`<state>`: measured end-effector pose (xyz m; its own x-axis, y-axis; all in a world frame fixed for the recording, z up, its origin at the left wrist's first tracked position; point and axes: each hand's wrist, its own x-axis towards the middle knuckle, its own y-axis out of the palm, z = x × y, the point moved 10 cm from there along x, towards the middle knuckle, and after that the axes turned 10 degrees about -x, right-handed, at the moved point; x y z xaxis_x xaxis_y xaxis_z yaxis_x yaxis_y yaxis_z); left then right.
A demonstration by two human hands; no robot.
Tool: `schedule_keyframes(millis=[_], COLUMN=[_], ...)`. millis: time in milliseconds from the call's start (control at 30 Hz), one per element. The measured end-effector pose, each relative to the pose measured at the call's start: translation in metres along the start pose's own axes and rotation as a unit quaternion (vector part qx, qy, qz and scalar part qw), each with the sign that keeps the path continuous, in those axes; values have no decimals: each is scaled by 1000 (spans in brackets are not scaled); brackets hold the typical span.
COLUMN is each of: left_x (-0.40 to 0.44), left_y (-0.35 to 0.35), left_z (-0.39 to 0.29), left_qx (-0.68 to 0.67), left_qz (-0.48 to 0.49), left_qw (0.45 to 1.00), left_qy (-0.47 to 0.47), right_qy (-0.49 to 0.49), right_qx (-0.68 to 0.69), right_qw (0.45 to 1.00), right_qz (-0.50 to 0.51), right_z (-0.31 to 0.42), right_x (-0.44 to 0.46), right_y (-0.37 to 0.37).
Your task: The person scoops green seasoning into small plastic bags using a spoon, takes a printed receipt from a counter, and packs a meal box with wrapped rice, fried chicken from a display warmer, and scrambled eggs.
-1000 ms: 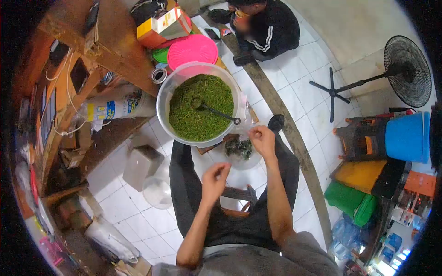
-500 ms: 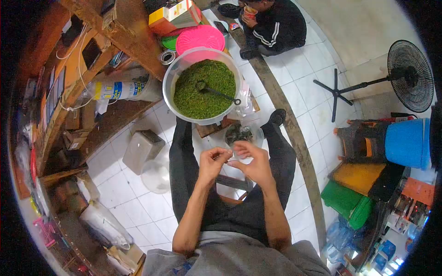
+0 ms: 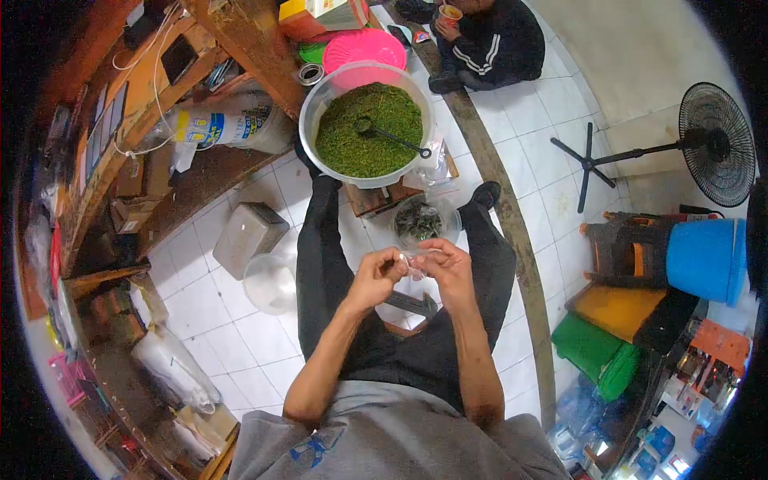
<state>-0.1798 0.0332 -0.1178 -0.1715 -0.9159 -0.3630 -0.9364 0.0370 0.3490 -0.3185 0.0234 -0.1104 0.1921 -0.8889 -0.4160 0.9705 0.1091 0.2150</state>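
Between my two hands is a small clear plastic bag (image 3: pixel 412 266). My left hand (image 3: pixel 374 278) pinches its left side and my right hand (image 3: pixel 446 273) pinches its right side, the fingertips nearly touching. Just beyond them a clear round container (image 3: pixel 451 226) holds small dark packets. Farther off, a large translucent tub (image 3: pixel 309 144) is filled with chopped green leaves (image 3: pixel 352 154). A black ladle (image 3: pixel 394 139) rests in the leaves, its handle over the tub's right rim. Clear plastic bags (image 3: pixel 434 170) lie right of the tub.
A pink lid (image 3: pixel 365 50) lies behind the tub. A person in black (image 3: pixel 504 44) sits on the floor with a cup. At the right are a standing fan (image 3: pixel 718 144), a blue bucket (image 3: pixel 704 258) and a green bin (image 3: pixel 588 350). A white tub (image 3: pixel 269 285) stands left of my legs.
My hands have come together from apart and now hold the small bag between them. The camera view has shifted, so the tub appears higher. The seated person's cup has come into clearer view.
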Motion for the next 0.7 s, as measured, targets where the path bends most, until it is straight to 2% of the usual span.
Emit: schedule_keyframes(millis=[67, 100, 133, 167, 233, 267, 300, 333, 367, 400, 433, 467, 500, 633, 700], left_x=[-5, -7, -10, -14, -11, -9, -5, -6, -13, -11, 1, 9, 12, 13, 10], left_y=[-5, -5, -4, 3, 4, 5, 0, -9, -18, -21, -35, -38, -32, -38, -40], left_z=[-17, -23, -42, -57, -57, -56, -60, -80, -96, -96, -72, -45, -38, -53, -57], left_qx=[174, 174, 343, 500, 493, 488, 486, 428, 367, 365, 160, -56, -123, -34, 92], left_qz=[-20, -23, -47, -69, -68, -65, -72, -116, -158, -163, -137, -103, -33, -38, -58], left_qw=[984, 984, 934, 851, 855, 859, 860, 870, 871, 871, 960, 991, 992, 997, 994], left_qy=[23, 22, 86, 147, 143, 137, 140, 215, 287, 287, 183, 71, 21, 51, -9], right_qy=[-11, -55, -96, -96, -236, -241, -202, -160, -130, -130, -94, -56, -57, -95, -123], right_qx=[-14, -205, -388, -389, -527, -529, -496, -462, -333, -335, -240, -143, -146, -85, -80], right_qw=[1000, 977, 916, 916, 810, 807, 835, 861, 926, 925, 961, 986, 985, 991, 988], right_qz=[5, -14, -31, -28, -106, -104, -122, -138, -126, -122, -97, -71, -66, -47, -43], right_z=[12, 30, 42, 37, 60, 62, 64, 62, 50, 56, 55, 52, 56, 55, 60], right_x=[-1, -6, -10, -8, -6, -4, 1, 4, 11, 11, 13, 15, 16, 19, 20], right_y=[5, 6, 10, 11, 18, 17, 9, 1, -9, -6, -4, 1, 3, 2, 2])
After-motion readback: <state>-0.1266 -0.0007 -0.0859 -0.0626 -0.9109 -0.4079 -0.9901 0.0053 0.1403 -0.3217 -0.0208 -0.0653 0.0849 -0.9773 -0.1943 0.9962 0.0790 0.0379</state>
